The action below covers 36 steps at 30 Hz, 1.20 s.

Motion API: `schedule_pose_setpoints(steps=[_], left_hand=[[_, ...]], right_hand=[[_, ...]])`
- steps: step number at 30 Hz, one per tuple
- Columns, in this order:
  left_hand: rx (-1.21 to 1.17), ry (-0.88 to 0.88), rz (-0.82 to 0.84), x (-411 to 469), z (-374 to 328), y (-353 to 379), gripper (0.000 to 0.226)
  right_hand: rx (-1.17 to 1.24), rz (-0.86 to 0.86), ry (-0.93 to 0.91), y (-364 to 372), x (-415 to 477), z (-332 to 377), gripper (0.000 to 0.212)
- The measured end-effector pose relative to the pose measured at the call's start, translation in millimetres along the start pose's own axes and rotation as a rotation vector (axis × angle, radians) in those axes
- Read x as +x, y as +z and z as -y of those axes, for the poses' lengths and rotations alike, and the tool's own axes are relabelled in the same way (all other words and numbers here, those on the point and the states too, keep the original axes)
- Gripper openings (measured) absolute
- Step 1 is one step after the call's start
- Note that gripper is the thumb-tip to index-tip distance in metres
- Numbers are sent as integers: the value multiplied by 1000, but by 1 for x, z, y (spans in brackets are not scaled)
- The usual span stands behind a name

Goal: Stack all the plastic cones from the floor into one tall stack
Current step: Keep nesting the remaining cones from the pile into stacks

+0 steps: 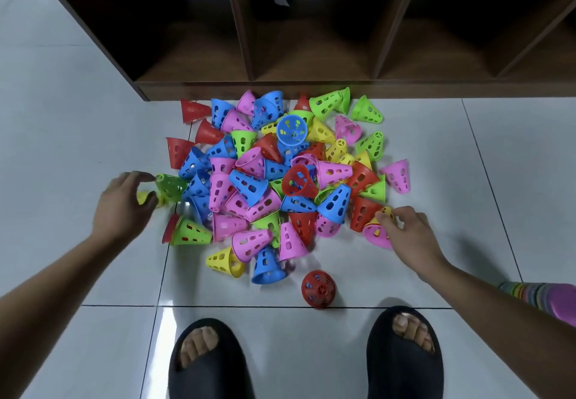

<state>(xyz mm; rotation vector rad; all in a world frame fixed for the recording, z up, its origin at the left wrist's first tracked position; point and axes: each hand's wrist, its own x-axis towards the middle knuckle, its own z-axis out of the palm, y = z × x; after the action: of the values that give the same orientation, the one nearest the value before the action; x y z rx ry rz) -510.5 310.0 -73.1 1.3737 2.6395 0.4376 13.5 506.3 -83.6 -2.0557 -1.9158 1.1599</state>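
Perforated plastic cones (280, 180) in red, blue, pink, green and yellow lie in a loose heap on the white tiled floor (78, 149), right against the foot of a dark wooden shelf unit (280, 90). At the heap's left edge our left hand (124, 202) curls thumb and fingers round a small yellow plastic cone (144, 197), its fingertips touching a green plastic cone (170, 187) that lies on its side. Nearer our feet a lone red plastic cone (318, 289) stands upright, apart from the heap. At the right edge our right hand (405, 233) pinches a second yellow cone (386, 212) resting against a pink plastic cone (375, 236).

A nested multicoloured stack (536, 297) lies on its side at the far right, partly behind our forearm. We judge the right hand nearer to it, so each cone must travel rightward and line up with its long axis. Bare tile lies open on both sides, and only the shelf closes off the far edge.
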Motion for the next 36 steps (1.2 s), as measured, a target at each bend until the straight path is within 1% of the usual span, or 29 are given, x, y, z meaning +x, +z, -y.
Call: schedule_pose_setpoints(steps=[2, 5, 7, 9, 12, 14, 16, 18, 20, 23, 25, 27, 29, 30, 32, 34, 36], left_hand=[[109, -84, 68, 11, 26, 2, 45], [206, -178, 185, 17, 54, 6, 59], [201, -198, 251, 15, 64, 11, 66], [169, -205, 282, 8, 66, 16, 69], [138, -211, 278, -5, 63, 22, 63], [106, -218, 270, -14, 56, 24, 58], [57, -234, 246, -20, 44, 22, 55], [10, -242, 197, -27, 28, 17, 54], [-47, -231, 143, -37, 10, 10, 52], [-170, -202, 91, -57, -24, -2, 49], [-230, -154, 59, -72, -49, -9, 48], [-303, -115, 17, -86, -75, -18, 49], [-375, -59, 18, -98, -101, -25, 52], [-405, -26, 39, -104, -113, -27, 53], [-462, 23, 104, -114, -132, -26, 52], [-521, 39, 169, -123, -147, -21, 52], [-565, 58, 228, -131, -159, -12, 52]], right_hand=[[64, 10, 57, 2, 4, 0, 52], [208, 68, 209, 4, 8, 6, 56], [253, 99, 266, 4, 10, 9, 58], [274, 104, 297, 5, 13, 9, 58], [366, 159, 326, 7, 18, 4, 59], [429, 256, 324, 6, 18, -1, 61], [506, 326, 326, 5, 15, -3, 50], [614, 338, 346, 2, 9, -4, 36], [690, 339, 346, -1, 0, -2, 32], [748, 345, 309, -3, -23, 4, 30], [730, 321, 236, -4, -43, 9, 27], [639, 292, 123, -2, -63, 16, 19], [501, 280, 16, 2, -80, 22, 11], [445, 292, -31, 6, -87, 24, 13], [384, 337, -116, 15, -99, 27, 25], [332, 361, -194, 25, -106, 26, 40], [250, 367, -277, 33, -111, 22, 47]])
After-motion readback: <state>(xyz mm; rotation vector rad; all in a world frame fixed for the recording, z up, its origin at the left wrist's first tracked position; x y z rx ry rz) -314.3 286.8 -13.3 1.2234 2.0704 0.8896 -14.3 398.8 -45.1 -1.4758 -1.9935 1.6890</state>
